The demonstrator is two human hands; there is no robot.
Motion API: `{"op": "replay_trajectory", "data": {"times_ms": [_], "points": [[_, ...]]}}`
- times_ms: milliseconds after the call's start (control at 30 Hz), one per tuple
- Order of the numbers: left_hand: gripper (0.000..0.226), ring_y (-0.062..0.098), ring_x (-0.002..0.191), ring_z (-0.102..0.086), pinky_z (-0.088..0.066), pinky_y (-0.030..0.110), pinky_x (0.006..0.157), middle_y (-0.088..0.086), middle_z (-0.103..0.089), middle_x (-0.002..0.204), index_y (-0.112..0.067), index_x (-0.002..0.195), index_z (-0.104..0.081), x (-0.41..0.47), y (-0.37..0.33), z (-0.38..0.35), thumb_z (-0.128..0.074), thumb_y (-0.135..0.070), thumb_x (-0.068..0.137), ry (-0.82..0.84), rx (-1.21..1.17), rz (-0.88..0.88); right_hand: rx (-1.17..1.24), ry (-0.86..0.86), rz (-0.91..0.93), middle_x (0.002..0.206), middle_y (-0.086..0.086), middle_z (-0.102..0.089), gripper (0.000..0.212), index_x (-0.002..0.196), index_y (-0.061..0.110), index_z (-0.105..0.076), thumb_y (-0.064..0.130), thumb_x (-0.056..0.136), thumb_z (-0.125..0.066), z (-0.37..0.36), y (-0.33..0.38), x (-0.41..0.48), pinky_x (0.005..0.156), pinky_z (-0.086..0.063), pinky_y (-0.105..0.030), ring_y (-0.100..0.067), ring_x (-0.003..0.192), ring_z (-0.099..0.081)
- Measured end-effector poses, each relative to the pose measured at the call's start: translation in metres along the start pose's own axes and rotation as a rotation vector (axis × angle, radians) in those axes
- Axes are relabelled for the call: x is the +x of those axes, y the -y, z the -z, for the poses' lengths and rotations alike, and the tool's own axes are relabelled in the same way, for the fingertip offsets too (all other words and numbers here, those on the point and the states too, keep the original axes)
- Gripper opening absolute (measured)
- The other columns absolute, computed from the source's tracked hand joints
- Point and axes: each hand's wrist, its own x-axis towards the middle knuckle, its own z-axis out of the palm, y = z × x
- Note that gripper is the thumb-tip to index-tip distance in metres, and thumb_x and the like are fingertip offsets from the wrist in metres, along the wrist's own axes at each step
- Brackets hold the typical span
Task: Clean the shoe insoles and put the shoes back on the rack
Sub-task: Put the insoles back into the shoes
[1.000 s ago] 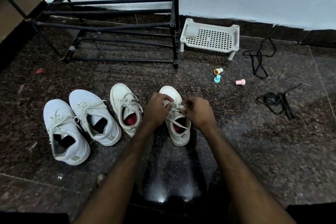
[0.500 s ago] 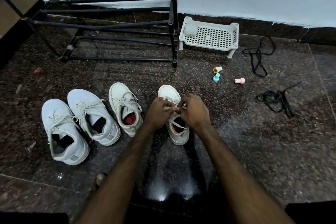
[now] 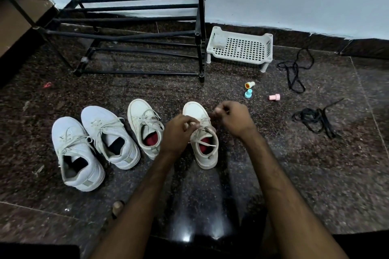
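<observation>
Over on the left a black metal-tube shoe rack (image 3: pixel 134 35) stands against the pale wall. In front of it, four shoes sit in a row on the dark speckled stone floor (image 3: pixel 294 174), toes toward the wall. The leftmost white lace-up sneaker (image 3: pixel 75 153) and the second white sneaker (image 3: pixel 109 136) touch side by side, both dark inside. A small gap away, the third white sneaker (image 3: pixel 145 126) shows a red insole (image 3: pixel 152 140).

Next comes the left hand (image 3: pixel 179 132), fingers curled and pinching the off-white lace (image 3: pixel 206 143) of the fourth white sneaker (image 3: pixel 202 153), which also has red inside. The right hand (image 3: pixel 233 120) hovers just right of that shoe's toe. Its fingers are bunched tight with thumb against fingertip, apparently gripping the lace's other end, though it is blurred.

Beyond, beside the rack's right post, a white perforated plastic tray on short legs (image 3: pixel 240 48) holds a pale lump in its left corner. Near it lie a yellow cap (image 3: pixel 249 84), a blue cap (image 3: pixel 248 93) and a pink cap (image 3: pixel 274 97). Farthest right are two loose black shoelaces, one near the wall (image 3: pixel 294 69) and one bundled (image 3: pixel 315 118).
</observation>
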Motion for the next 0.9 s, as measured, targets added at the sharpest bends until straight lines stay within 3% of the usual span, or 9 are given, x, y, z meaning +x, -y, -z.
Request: {"op": "replay_trajectory", "data": {"times_ms": [100, 200, 267, 433, 567, 667, 767, 900], "points": [[0.008, 0.008, 0.065, -0.060, -0.050, 0.033, 0.063, -0.008, -0.068, 0.073, -0.023, 0.083, -0.074, -0.010, 0.009, 0.007, -0.077, -0.025, 0.076, 0.007, -0.022, 0.115, -0.043, 0.051, -0.061, 0.105, 0.001, -0.072, 0.022, 0.104, 0.019, -0.071, 0.008, 0.091, -0.058, -0.003, -0.033, 0.002, 0.093, -0.050, -0.031, -0.015, 0.097, -0.065], [0.009, 0.007, 0.062, -0.061, -0.052, 0.034, 0.063, -0.008, -0.068, 0.068, -0.024, 0.081, -0.072, -0.015, 0.014, 0.009, -0.078, -0.029, 0.075, 0.038, 0.012, 0.162, -0.039, 0.189, 0.056, 0.120, -0.001, -0.068, 0.037, 0.121, 0.017, -0.066, -0.001, 0.091, -0.052, -0.017, -0.042, -0.002, 0.098, -0.042, -0.023, -0.016, 0.112, -0.061], [0.011, 0.008, 0.062, -0.062, -0.052, 0.036, 0.062, -0.008, -0.068, 0.066, -0.025, 0.080, -0.070, -0.015, 0.015, 0.010, -0.078, -0.030, 0.075, 0.054, 0.035, 0.157, 0.023, 0.166, 0.131, 0.120, 0.000, -0.068, 0.040, 0.123, 0.016, -0.064, -0.001, 0.090, -0.050, -0.027, -0.039, 0.000, 0.098, -0.043, -0.024, -0.015, 0.112, -0.061], [0.011, 0.003, 0.062, -0.059, -0.049, 0.032, 0.062, -0.016, -0.062, 0.062, -0.028, 0.081, -0.070, -0.016, 0.009, 0.011, -0.078, -0.030, 0.075, 0.091, 0.130, 0.095, 0.028, 0.064, 0.105, 0.106, -0.001, -0.072, 0.025, 0.113, 0.022, -0.066, 0.027, 0.096, -0.049, -0.038, -0.025, 0.013, 0.087, -0.051, -0.034, -0.016, 0.097, -0.066], [0.011, 0.008, 0.064, -0.058, -0.049, 0.034, 0.062, -0.012, -0.062, 0.067, -0.029, 0.081, -0.069, -0.016, 0.005, 0.012, -0.077, -0.026, 0.074, 0.101, 0.136, 0.011, -0.039, 0.222, -0.073, 0.074, -0.006, -0.072, 0.056, 0.078, 0.010, -0.072, 0.061, 0.088, -0.052, -0.049, -0.002, 0.021, 0.069, -0.051, -0.030, -0.020, 0.071, -0.067], [0.011, 0.009, 0.064, -0.059, -0.049, 0.036, 0.062, -0.010, -0.065, 0.070, -0.031, 0.079, -0.069, -0.016, 0.006, 0.013, -0.077, -0.026, 0.073, 0.098, 0.136, -0.012, -0.104, 0.250, -0.109, 0.069, -0.006, -0.071, 0.046, 0.072, 0.009, -0.072, 0.054, 0.077, -0.069, -0.063, 0.000, 0.023, 0.069, -0.055, -0.033, -0.019, 0.069, -0.067], [0.010, 0.009, 0.064, -0.059, -0.048, 0.036, 0.061, -0.010, -0.064, 0.069, -0.031, 0.076, -0.069, -0.018, 0.010, 0.012, -0.078, -0.027, 0.072, 0.096, 0.152, -0.001, -0.018, 0.176, -0.175, 0.055, -0.004, -0.059, 0.041, 0.055, 0.009, -0.061, 0.040, 0.077, -0.075, -0.069, -0.002, 0.026, 0.063, -0.051, -0.034, -0.015, 0.053, -0.055], [0.015, 0.009, 0.067, -0.058, -0.048, 0.036, 0.063, -0.011, -0.062, 0.073, -0.033, 0.073, -0.063, -0.021, 0.019, 0.007, -0.079, -0.032, 0.072, 0.074, 0.114, 0.033, 0.122, -0.012, -0.272, 0.070, -0.005, -0.070, 0.030, 0.082, 0.012, -0.077, 0.040, 0.084, -0.068, -0.062, -0.011, 0.029, 0.072, -0.052, -0.030, -0.018, 0.071, -0.063]]}}
